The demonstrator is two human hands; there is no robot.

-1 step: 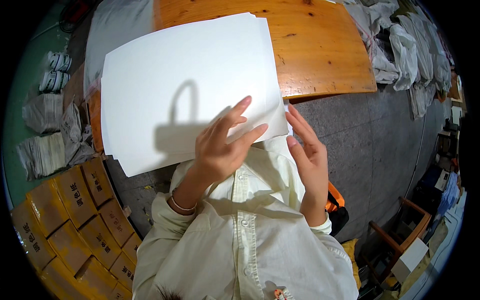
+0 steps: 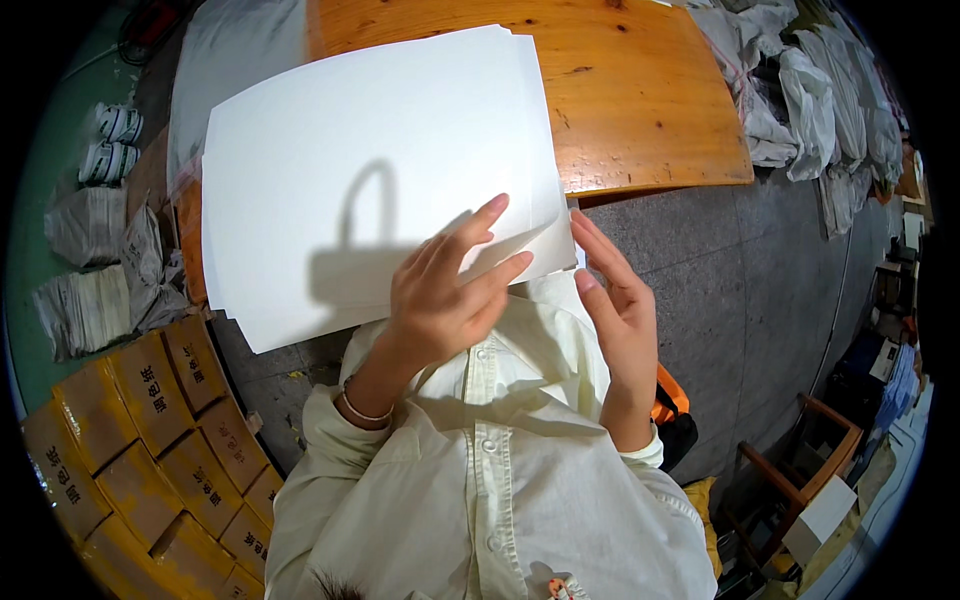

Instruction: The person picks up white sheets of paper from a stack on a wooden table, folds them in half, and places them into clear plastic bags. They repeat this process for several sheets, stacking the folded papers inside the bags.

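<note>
A stack of large white paper sheets (image 2: pixel 290 180) lies on the wooden table, its near side overhanging the front edge. Over the stack's near right part is my left hand (image 2: pixel 445 285), fingers spread, thumb apart from the forefinger. Beside that thumb the near right corner of a top sheet (image 2: pixel 545 240) bends upward; whether the thumb touches it I cannot tell. Just right of this corner my right hand (image 2: pixel 620 315) is open, fingers stretched and thumb apart, with nothing visible in it. The fingertips are close to the sheet's right edge.
Bare wood of the table (image 2: pixel 640 110) shows to the right of the stack. Taped cardboard boxes (image 2: pixel 150 450) stand at lower left, and wrapped bundles (image 2: pixel 85 310) sit above them. Plastic-covered goods (image 2: pixel 810 100) lie at far right, a wooden chair (image 2: pixel 800 480) at lower right.
The sheet's near right corner is bent up a little more. My left fingertips have shifted slightly to the right; my right hand has barely moved.
</note>
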